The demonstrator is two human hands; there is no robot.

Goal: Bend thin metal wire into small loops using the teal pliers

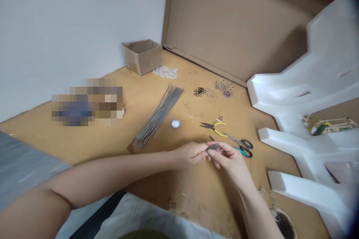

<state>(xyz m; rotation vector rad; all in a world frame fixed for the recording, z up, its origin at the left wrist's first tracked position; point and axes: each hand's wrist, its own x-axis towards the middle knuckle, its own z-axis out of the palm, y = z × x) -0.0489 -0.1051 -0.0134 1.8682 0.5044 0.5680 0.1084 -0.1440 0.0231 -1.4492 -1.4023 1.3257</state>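
Note:
My left hand and my right hand meet above the brown tabletop, fingertips almost touching. Between them they pinch a small dark grey piece that resembles a bunch of fine wire; the fingers cover part of it. Just beyond my right hand lie scissors with black handles and pliers with yellow handles. A tool with a green handle is partly hidden behind that hand. Left of the pliers are a small blue-rimmed white dish and a long bundle of thin grey wires.
An open cardboard box stands at the back beside a pile of clear beads. Black loops and small wire pieces lie farther right. White foam packing lines the right side. A pixelated patch covers something at left.

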